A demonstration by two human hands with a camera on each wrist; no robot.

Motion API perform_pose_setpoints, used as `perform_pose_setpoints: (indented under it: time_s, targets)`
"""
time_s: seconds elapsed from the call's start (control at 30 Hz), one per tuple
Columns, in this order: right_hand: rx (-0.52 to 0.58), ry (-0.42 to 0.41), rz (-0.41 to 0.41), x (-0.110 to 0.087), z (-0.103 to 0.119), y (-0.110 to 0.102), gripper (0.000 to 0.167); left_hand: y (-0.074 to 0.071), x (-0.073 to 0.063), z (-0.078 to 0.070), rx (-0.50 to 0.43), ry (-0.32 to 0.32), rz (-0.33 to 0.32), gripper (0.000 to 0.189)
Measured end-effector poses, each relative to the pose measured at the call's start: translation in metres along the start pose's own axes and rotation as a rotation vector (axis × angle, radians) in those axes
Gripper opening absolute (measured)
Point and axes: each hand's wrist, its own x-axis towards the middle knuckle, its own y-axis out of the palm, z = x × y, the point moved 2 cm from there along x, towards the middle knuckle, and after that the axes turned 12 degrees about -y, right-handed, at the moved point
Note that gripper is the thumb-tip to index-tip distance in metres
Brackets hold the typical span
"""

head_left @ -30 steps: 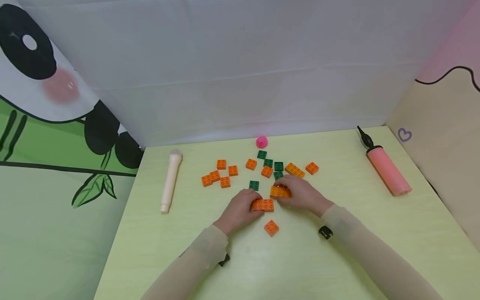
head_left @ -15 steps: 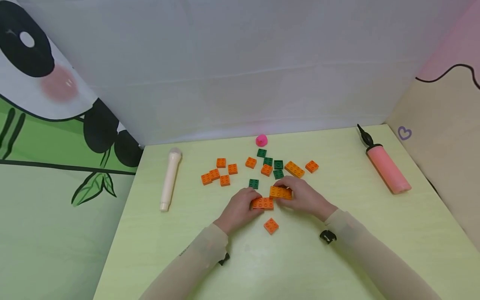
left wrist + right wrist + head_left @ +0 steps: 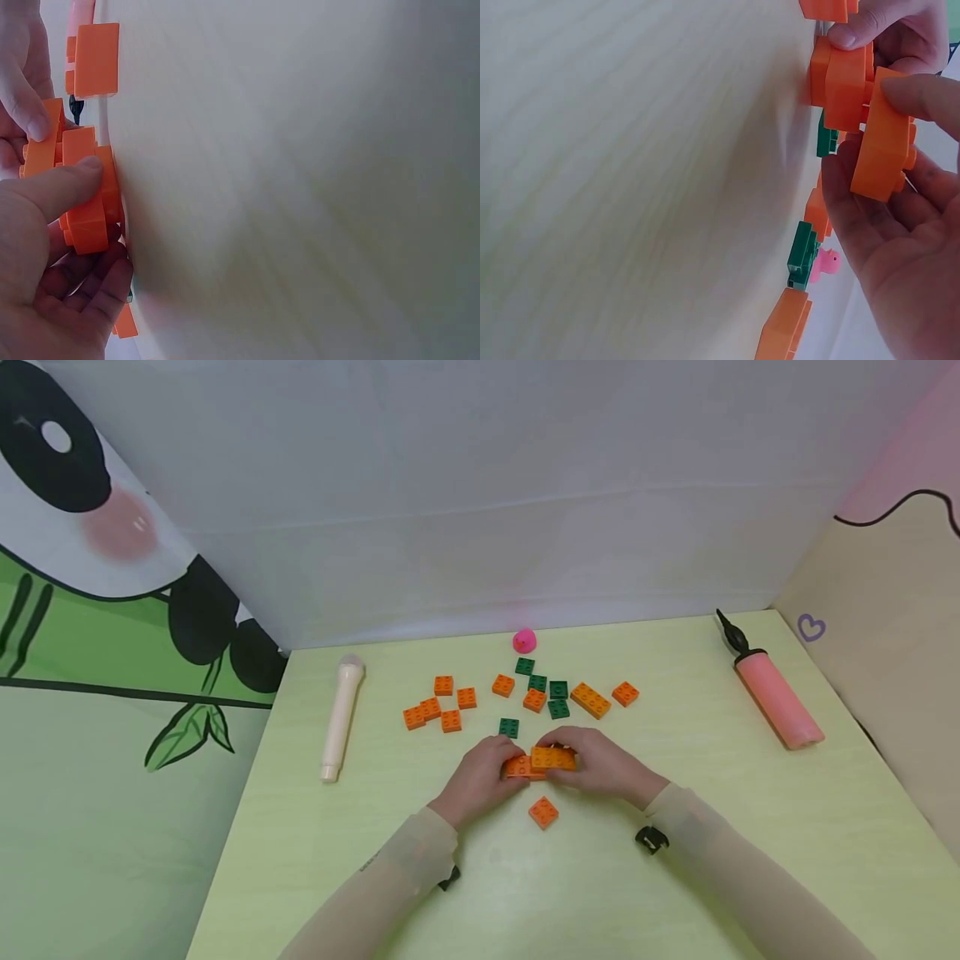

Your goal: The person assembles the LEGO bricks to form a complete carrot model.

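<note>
My left hand (image 3: 478,774) grips a low stack of orange building bricks (image 3: 517,767) at the table's middle. In the left wrist view the thumb lies along the stack's side, and two layers show. My right hand (image 3: 606,766) pinches a long orange building brick (image 3: 553,759) between thumb and fingers. This brick overlaps the stack's right end from above. It sits tilted in the right wrist view, where the held brick (image 3: 881,142) is close to the stack's studs; whether they touch I cannot tell. A loose orange brick (image 3: 543,812) lies just in front of the hands.
Behind the hands lie several small orange bricks (image 3: 451,721), several green bricks (image 3: 558,709) and a long orange brick (image 3: 590,700). A pink toy duck (image 3: 826,262) stands at the back. A white microphone-shaped stick (image 3: 342,718) lies left, a pink hand pump (image 3: 777,700) right.
The right hand has moved left and slightly toward the body, bringing its long brick from beside the stack to over its right end. The left hand stays put.
</note>
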Motion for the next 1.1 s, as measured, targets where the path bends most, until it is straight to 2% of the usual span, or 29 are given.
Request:
perform_pose_setpoints:
  time_s: [0.33,0.63,1.1]
  targets:
    - [-0.031,-0.004,0.030,0.004,0.004,0.003,0.037,0.000,0.000,0.001,-0.001,0.013,-0.010,0.033]
    - [-0.072,-0.030,0.040,0.009,0.003,0.006,0.030,-0.001,0.000,0.000,-0.011,0.028,-0.016,0.031]
    - [-0.108,0.028,0.070,0.013,0.005,0.004,0.029,-0.001,0.000,0.000,-0.006,0.012,-0.003,0.030]
